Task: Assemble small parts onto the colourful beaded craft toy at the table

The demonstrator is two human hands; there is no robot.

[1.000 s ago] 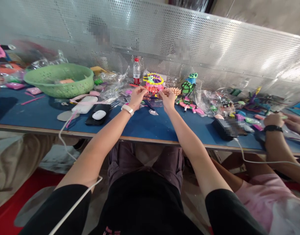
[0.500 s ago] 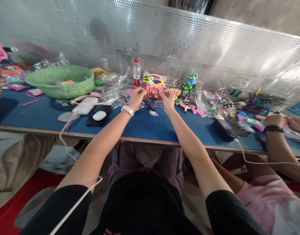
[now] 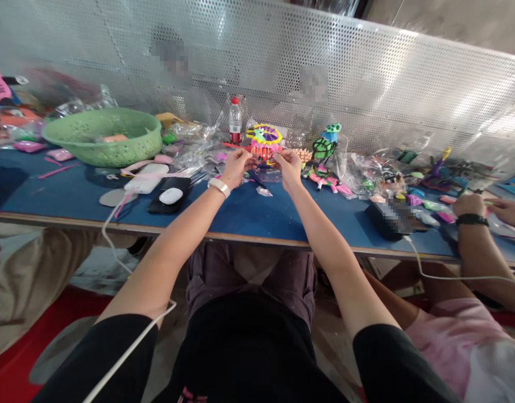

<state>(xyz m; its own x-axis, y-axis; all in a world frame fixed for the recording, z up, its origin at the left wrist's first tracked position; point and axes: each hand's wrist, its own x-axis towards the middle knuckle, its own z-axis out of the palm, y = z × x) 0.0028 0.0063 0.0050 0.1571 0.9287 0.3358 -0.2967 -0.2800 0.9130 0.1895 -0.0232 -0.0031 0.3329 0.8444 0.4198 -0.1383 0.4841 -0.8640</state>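
Note:
A colourful clay figure (image 3: 265, 140) with a yellow scalloped rim, a purple and green top and a red lower part is in front of me at the middle of the table. My left hand (image 3: 238, 168) has its fingers closed at the figure's lower left side. On the other side, the thumb and fingers of my right hand (image 3: 288, 167) pinch its lower right edge. The exact contact is small and partly hidden by the fingers. Below it, between my hands, lie a dark blue strip (image 3: 257, 179) and a small clear packet (image 3: 264, 191).
A green basket (image 3: 110, 159) and a black phone-like slab bearing a white mouse (image 3: 171, 195) are on the left. A red-capped bottle (image 3: 235, 122) stands behind. To the right are a green turtle-like figure (image 3: 324, 146), a black box (image 3: 389, 220) and a co-worker's hands (image 3: 469, 206).
The figure's top looks flatter and tipped, with less of its striped red front showing. Both hands stay at its lower sides with only slight movement.

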